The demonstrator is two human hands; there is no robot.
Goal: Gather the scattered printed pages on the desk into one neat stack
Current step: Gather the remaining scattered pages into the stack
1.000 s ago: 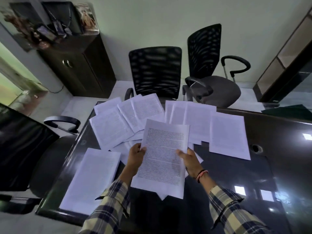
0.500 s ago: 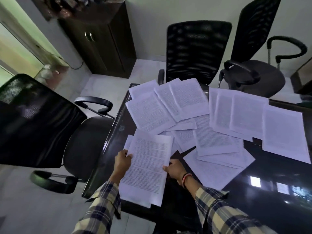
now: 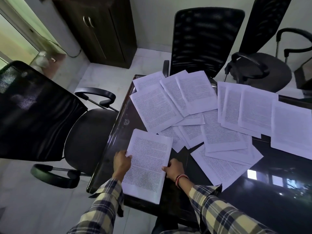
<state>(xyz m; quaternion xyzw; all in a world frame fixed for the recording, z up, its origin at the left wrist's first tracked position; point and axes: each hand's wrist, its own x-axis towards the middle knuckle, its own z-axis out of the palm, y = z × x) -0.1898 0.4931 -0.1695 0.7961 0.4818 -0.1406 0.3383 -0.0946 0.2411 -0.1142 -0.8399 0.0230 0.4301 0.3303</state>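
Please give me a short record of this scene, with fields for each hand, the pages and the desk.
left hand: grips left edge of held stack
right hand: grips the stack's right edge
loose pages: many, overlapping, spread over the desk beyond the stack
desk: dark, glossy
nearby: black office chair at the desk's left

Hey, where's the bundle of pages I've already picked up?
In the head view, the gathered bundle sits low and centre-left, held between your left hand and right hand, near the desk's left edge.
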